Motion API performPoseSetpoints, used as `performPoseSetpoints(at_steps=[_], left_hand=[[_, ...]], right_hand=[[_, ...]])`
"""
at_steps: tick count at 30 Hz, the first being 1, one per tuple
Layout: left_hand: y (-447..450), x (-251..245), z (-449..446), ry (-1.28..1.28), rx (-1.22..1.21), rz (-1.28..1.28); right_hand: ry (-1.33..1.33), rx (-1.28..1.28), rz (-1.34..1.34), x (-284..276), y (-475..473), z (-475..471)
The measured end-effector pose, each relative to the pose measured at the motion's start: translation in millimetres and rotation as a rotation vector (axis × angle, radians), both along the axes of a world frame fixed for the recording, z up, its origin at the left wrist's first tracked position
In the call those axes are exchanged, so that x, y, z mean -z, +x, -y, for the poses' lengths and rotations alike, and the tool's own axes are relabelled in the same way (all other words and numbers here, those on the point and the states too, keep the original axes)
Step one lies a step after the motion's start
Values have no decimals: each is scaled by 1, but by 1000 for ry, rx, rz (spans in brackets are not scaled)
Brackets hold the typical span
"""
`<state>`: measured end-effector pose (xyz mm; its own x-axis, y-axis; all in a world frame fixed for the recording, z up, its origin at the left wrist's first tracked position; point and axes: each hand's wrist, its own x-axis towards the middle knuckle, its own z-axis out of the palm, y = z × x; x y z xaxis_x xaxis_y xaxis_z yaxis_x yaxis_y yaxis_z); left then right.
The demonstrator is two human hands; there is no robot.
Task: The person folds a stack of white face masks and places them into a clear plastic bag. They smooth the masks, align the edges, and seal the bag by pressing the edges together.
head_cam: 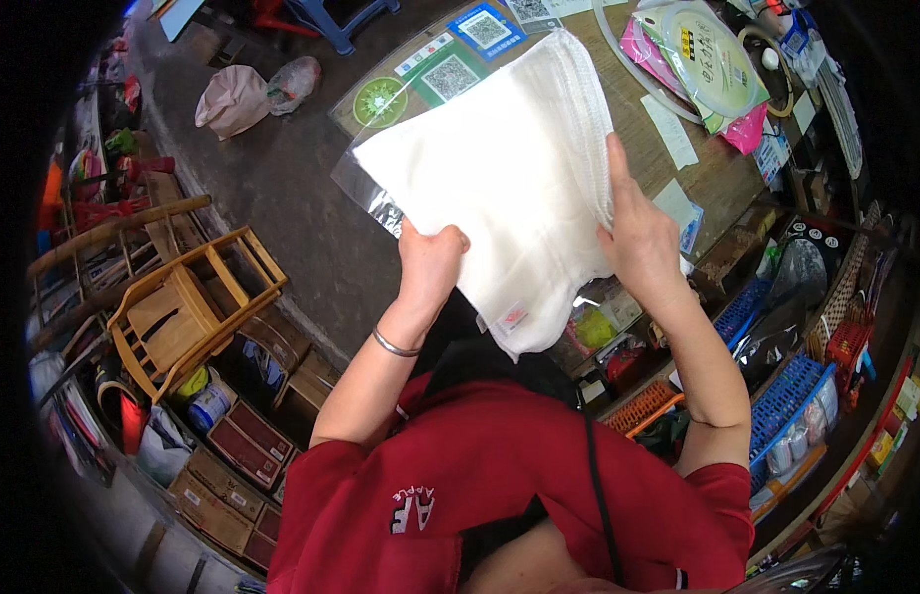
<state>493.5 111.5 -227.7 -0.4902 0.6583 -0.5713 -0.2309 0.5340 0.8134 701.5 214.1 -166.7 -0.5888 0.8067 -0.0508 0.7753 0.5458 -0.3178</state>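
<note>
A folded white cloth [497, 171] with stitched layered edges hangs before me over the table's near side. A small tag with red print [509, 318] lies at its lower corner. My left hand [430, 260] grips the cloth's left edge, thumb on top and fingers hidden beneath. Clear plastic film [367, 194] sticks out past the cloth's left side, by that hand; whether the cloth is inside it I cannot tell. My right hand [638, 236] holds the right edge, its index finger stretched along the layered folds.
The wooden table [716, 182] bears printed code cards [451, 79], a green round mat [380, 102], paper slips and a packaged hose [709, 63]. Shelves with a blue plastic basket [790, 401] stand at right. A wooden chair [196, 312] and cartons [215, 486] stand left; bags [233, 102] lie on the floor.
</note>
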Motion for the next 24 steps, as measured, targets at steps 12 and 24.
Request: performPoseSetpoints(at_steps=[12,24], left_hand=[[39,-36,-20,130,415,-619],[41,-64,-44,208,455,37]], right_hand=[[-212,-250,115,-20,-13,6],[-672,40,32,-18,-23,-25]])
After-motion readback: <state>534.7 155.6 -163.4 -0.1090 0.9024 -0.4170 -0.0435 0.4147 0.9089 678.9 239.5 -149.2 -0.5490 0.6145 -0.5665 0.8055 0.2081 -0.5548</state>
